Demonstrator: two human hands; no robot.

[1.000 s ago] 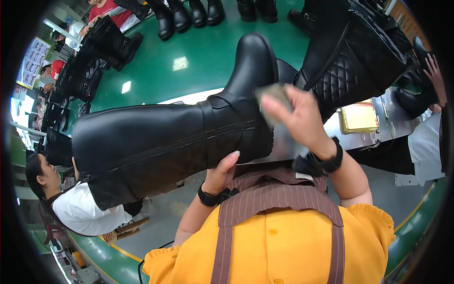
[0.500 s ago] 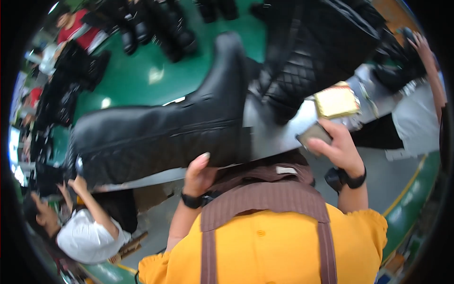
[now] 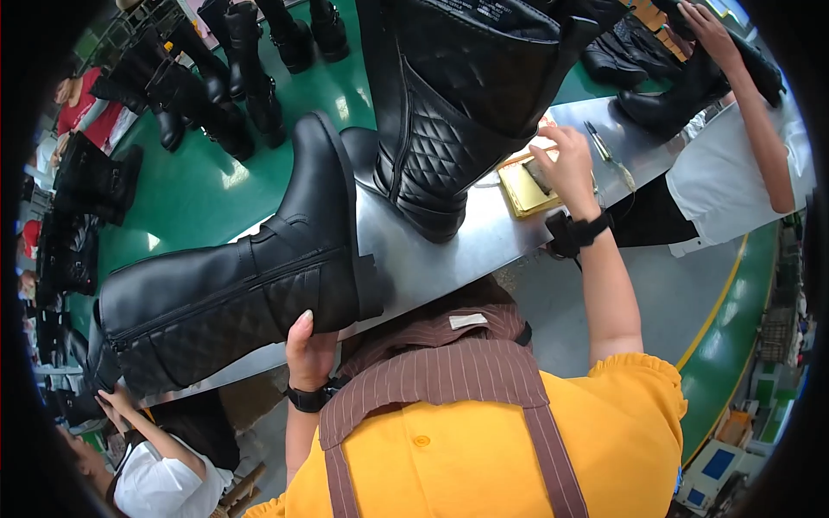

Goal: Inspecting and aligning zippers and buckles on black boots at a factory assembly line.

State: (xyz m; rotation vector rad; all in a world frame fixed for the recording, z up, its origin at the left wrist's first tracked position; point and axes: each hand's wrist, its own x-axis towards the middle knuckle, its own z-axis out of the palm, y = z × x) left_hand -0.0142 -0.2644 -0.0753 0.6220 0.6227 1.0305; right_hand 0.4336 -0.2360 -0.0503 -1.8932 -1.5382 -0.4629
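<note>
One black zip-sided boot [image 3: 226, 304] lies sideways left of the upright quilted boot [image 3: 436, 134], the left hand [image 3: 312, 357] clamped on it, fingers hidden behind. Right of the upright quilted boot, the right hand [image 3: 566, 164] curls by a yellow pad [image 3: 515, 195]; whether its fingertips meet, I can't tell.

Between held boot [image 3: 224, 298] and yellow stack [image 3: 523, 200], upright boot [image 3: 436, 129] obstructs; near bench [image 3: 414, 269] lies open.
</note>
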